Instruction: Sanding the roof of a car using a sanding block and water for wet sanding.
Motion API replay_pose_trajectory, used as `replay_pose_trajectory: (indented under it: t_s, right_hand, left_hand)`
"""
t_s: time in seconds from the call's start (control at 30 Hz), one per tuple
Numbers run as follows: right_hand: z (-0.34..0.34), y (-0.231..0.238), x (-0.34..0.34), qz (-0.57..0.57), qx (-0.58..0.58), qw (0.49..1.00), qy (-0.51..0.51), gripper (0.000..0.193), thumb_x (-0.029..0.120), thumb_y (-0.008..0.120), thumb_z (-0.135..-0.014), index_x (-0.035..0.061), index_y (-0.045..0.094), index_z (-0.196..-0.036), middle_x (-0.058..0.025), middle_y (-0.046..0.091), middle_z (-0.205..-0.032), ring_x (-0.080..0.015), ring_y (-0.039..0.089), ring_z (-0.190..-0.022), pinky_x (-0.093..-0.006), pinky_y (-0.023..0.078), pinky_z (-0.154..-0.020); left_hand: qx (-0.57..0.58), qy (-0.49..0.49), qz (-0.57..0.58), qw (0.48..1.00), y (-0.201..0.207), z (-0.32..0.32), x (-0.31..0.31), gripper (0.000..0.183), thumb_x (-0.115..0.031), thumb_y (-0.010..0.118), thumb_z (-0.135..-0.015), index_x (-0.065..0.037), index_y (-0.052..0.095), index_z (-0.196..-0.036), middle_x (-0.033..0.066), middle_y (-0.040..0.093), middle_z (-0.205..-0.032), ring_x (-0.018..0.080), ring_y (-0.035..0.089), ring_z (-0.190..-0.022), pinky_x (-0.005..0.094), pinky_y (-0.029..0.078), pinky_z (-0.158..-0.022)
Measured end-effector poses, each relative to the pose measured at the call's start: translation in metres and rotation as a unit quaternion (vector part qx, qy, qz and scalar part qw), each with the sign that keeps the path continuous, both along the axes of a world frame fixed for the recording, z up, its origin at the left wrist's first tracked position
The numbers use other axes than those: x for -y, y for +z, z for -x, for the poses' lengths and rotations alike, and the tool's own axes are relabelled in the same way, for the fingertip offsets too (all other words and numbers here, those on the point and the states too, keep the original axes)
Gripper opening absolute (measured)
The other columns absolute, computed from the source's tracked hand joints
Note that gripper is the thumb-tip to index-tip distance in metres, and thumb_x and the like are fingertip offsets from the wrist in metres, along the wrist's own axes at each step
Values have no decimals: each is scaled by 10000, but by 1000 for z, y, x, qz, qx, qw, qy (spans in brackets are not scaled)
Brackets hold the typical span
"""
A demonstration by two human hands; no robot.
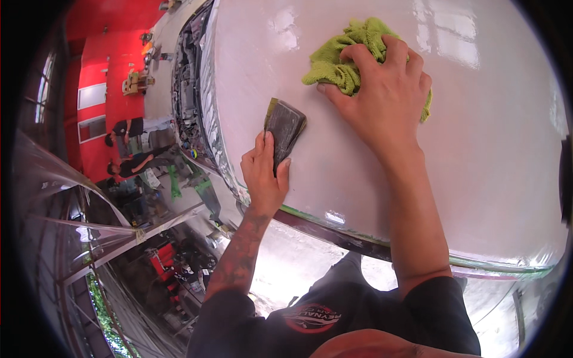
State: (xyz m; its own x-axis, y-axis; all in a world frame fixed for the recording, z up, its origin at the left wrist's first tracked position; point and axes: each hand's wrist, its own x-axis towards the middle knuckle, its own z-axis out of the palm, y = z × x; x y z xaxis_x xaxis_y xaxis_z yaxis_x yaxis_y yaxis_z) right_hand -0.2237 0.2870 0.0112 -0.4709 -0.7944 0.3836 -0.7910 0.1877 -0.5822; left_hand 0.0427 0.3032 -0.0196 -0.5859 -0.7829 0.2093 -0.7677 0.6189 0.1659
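Note:
My left hand is closed round the lower end of a dark grey sanding block, with a strip of olive sandpaper showing along its edges. The block is at the left part of a large glossy pale grey car panel. Farther right and away from me, my right hand grips a bunched lime-green towel against the panel, fingers bent into the cloth. Part of the towel is hidden under that hand.
Green masking tape runs along the panel's near edge. Beyond its left edge lies an exposed engine bay with plastic sheeting beside it. Two people in dark shirts are at the far left, near a red wall.

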Motion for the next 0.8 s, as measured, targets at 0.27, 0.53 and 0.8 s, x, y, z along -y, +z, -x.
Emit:
replay_pose_trajectory:
  t_s: [0.27,0.53,0.8]
  right_hand:
    - [-14,10,6,-23,3,1000,3,424,433,822,-660,255,690,-1022,-118,524,-1255,-362,486,-1147,-514,420,-878]
    - [0,4,0,0,-14,1000,-6,441,393,841,-633,214,713,-1015,-99,548,-1177,-350,497,-1085,-484,405,-832]
    - [-8,4,2,-24,-7,1000,1,435,404,836,-646,236,700,-1024,-109,527,-1233,-356,491,-1127,-496,416,-870]
  left_hand:
    - [26,175,75,981,13,-33,166,476,-234,602,-928,38,530,-1313,249,665,-990,398,579,-867,485,455,-760]
    - [-20,8,6,1000,0,-6,8,583,-165,624,-901,57,436,-1406,248,503,-1360,382,510,-950,461,417,-871]
    - [25,178,15,984,8,-18,145,475,-209,549,-953,65,490,-1336,229,608,-1186,428,544,-886,484,430,-854]
